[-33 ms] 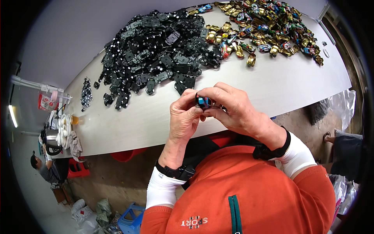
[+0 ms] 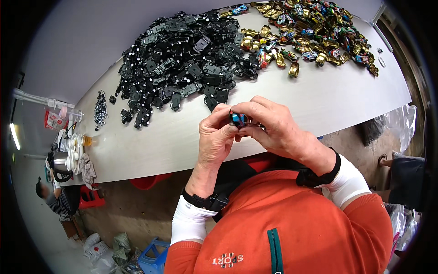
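Between both hands, above the table's near edge, is a small toy car with blue and dark parts, mostly covered by fingers. My left hand pinches its left side with thumb and forefinger. From the right, my right hand grips it, forefinger across the top and thumb below. Just beyond my hands spreads a large heap of black toy car chassis with small wheels. Farther right lies a pile of gold and multicoloured toy car bodies.
A small pile of tiny silvery and dark parts lies left on the white table. A kettle, cups and a cloth stand at its left end. A person is at far left; a blue stool is below.
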